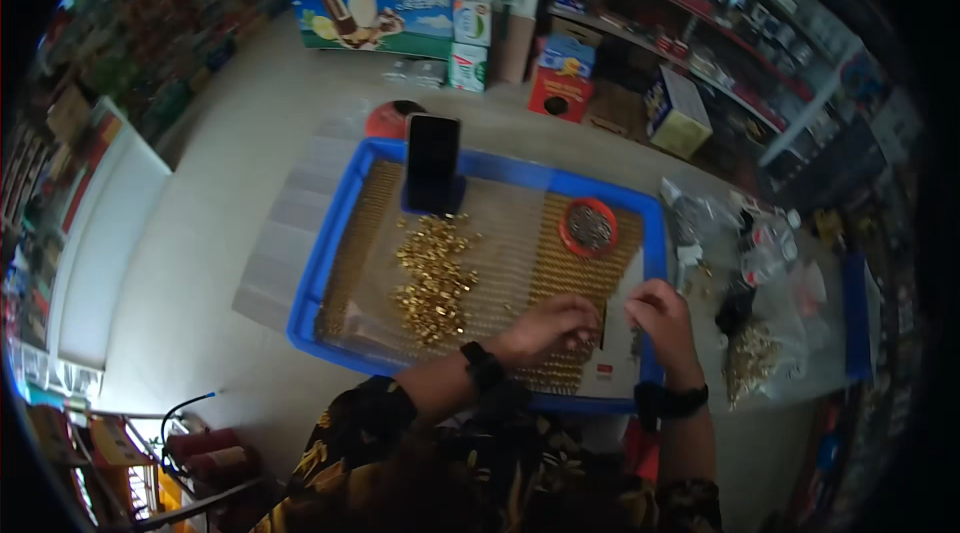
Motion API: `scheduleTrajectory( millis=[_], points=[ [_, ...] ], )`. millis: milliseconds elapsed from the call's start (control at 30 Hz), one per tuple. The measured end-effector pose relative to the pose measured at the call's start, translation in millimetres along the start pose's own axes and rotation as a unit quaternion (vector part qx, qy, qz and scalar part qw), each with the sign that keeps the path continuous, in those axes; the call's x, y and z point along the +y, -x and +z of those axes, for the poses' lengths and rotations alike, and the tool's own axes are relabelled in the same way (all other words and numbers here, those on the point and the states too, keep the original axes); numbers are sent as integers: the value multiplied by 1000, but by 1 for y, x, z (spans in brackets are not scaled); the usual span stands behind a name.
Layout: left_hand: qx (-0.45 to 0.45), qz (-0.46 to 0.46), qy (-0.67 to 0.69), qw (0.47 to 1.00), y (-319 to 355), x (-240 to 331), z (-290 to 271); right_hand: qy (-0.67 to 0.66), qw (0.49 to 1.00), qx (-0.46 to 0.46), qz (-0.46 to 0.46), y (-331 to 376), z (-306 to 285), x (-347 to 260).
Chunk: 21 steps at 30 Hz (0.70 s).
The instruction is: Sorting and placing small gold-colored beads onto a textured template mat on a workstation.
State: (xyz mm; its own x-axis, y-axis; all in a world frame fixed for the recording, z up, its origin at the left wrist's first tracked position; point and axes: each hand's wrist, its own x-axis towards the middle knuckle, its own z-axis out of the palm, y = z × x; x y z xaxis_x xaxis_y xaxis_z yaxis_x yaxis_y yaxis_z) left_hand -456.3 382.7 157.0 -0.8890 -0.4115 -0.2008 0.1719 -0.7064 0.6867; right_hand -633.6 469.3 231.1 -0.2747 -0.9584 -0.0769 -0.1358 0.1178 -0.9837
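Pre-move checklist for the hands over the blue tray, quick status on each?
1. Left hand over the rows of gold parts at the near side of the blue tray: ok.
2. Right hand at the tray's right edge, fingers pinched: ok; whether it holds anything: cannot tell.
3. Loose pile of gold parts inside the tray, apart from both hands: ok.
4. Small red bowl of dark bits upright in the tray: ok.
5. Phone propped upright at the far edge, clear of the hands: ok.
6. Plastic bags to the right, outside the tray: ok.
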Motion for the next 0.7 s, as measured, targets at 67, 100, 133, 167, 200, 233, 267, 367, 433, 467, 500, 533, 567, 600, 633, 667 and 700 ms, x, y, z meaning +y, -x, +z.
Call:
scheduleTrajectory(
  millis=[67, 100, 133, 167, 200, 233, 267, 367, 433, 467, 500, 533, 567, 600, 633, 667, 700],
  points=[
    [5, 2, 13, 1000, 1, 5, 9, 90, 995, -38, -30, 9, 5, 4],
    [2, -27, 13, 1000, -2, -2, 10, 80, 996, -33, -5, 20, 7, 10],
    [14, -38, 9, 999, -4, -2, 6, 65, 997, -46, 7, 19, 12, 15],
    [-1, -53, 14, 998, -7, -4, 7, 70, 997, -28, 19, 22, 13, 19],
    [1, -57, 14, 998, -8, -4, 8, 77, 997, -10, 20, 25, 12, 22],
    [8, -56, 11, 998, -8, -4, 8, 82, 996, 1, 17, 27, 13, 25],
    [17, -53, 8, 998, -8, -4, 8, 84, 996, 6, 22, 29, 14, 28],
    [25, -68, -2, 997, -7, -6, 10, 26, 999, 47, 1, 32, 17, 36],
    [33, -74, -7, 997, -7, -8, 11, 55, 997, 47, -16, 32, 18, 36],
    [33, -77, -7, 996, -9, -8, 11, 83, 995, 48, -34, 31, 18, 35],
    [34, -79, -7, 996, -9, -8, 11, 110, 991, 46, -53, 31, 19, 35],
    [36, -82, -7, 996, -10, -8, 10, 110, 992, 43, -51, 32, 19, 33],
    [39, -83, -4, 996, -9, -8, 10, 113, 991, 38, -59, 32, 19, 31],
    [37, -81, 0, 996, -9, -7, 11, 116, 990, 32, -68, 33, 19, 29],
    [36, -79, 4, 996, -8, -6, 11, 119, 990, 27, -76, 33, 19, 28],
    [32, -78, 7, 996, -8, -6, 11, 119, 990, 26, -74, 33, 18, 29],
    [32, -79, 9, 996, -9, -5, 11, 127, 987, 27, -97, 33, 18, 30]
  ],
)
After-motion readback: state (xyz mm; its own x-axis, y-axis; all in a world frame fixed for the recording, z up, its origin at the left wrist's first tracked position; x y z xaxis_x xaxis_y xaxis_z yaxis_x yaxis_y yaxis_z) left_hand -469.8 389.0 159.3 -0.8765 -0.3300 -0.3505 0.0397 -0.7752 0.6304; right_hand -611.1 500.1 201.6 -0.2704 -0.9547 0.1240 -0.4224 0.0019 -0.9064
